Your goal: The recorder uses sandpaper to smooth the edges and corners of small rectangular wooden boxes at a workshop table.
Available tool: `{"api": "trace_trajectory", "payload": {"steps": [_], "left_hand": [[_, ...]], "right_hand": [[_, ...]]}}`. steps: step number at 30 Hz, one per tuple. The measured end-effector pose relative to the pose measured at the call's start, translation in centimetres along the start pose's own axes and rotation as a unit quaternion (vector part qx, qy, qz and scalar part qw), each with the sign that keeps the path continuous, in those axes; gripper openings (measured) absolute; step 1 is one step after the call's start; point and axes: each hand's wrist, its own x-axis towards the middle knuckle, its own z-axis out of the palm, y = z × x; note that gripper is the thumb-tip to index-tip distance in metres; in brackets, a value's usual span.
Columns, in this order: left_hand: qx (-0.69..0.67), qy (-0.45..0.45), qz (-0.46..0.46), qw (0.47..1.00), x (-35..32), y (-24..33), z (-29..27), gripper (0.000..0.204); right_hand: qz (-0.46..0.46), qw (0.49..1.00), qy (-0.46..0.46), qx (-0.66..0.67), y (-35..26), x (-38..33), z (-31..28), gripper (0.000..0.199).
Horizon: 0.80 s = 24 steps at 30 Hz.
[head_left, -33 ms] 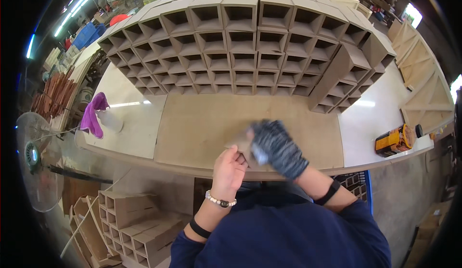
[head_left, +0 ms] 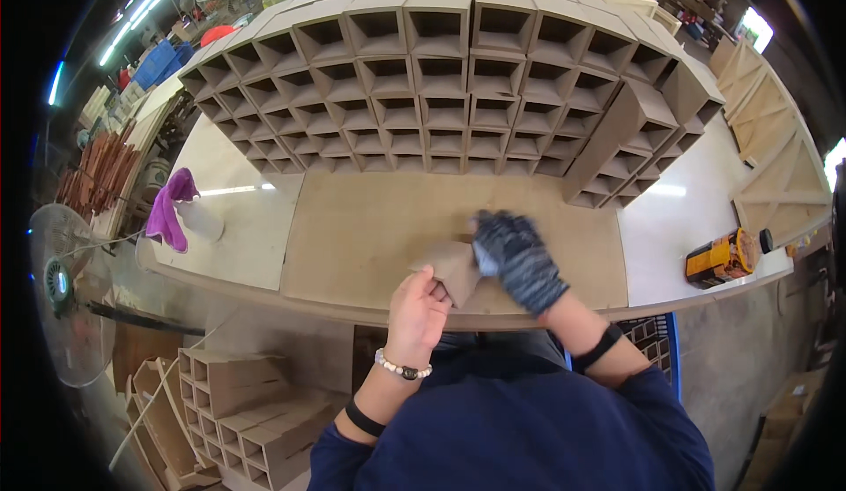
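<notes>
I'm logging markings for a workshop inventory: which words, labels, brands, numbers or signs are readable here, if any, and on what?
No text can be read with certainty.
Orange-and-black jar-shaped container: label print too small and blurred.
Brown box-shaped piece at the bare left hand: no lettering visible.
Stacked brown square open-ended boxes: none visible.

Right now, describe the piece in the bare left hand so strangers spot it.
Find the wall of stacked brown boxes, then the tan panel in front of it. At the panel's near edge, the bare left hand pinches the brown piece, which, unlike those boxes, is in no stack.
</notes>
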Motion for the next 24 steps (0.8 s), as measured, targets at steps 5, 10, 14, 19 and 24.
{"api": "trace_trajectory", "payload": {"steps": [5,10,14,19,24], "left_hand": [[0.01,-0.028,-0.002,1.0,0.3,-0.7,-0.8,0.009],[0.0,0.042,-0.002,0.999,-0.4,-1.1,1.3,0.007],[0.045,0.047,0.008,0.998,0.0,-1.8,0.2,0.01],[-0.011,-0.047,0.029,0.998,0.1,-2.3,-0.4,0.01],[0.023,-0.021,0.034,0.999,0.8,-2.6,-1.6,0.009]], "right_hand": [[-0.128,0.989,0.069,-0.02,-1.7,-2.3,-0.3,0.038],[0.005,0.997,0.01,-0.073,3.2,-1.8,1.5,0.039],[-0.157,0.986,0.047,0.012,-2.2,-2.9,-1.1,0.035],[0.013,0.997,0.013,-0.078,2.6,-1.4,1.3,0.043],[-0.145,0.989,0.001,-0.003,-2.4,-2.8,-1.6,0.039]]}}
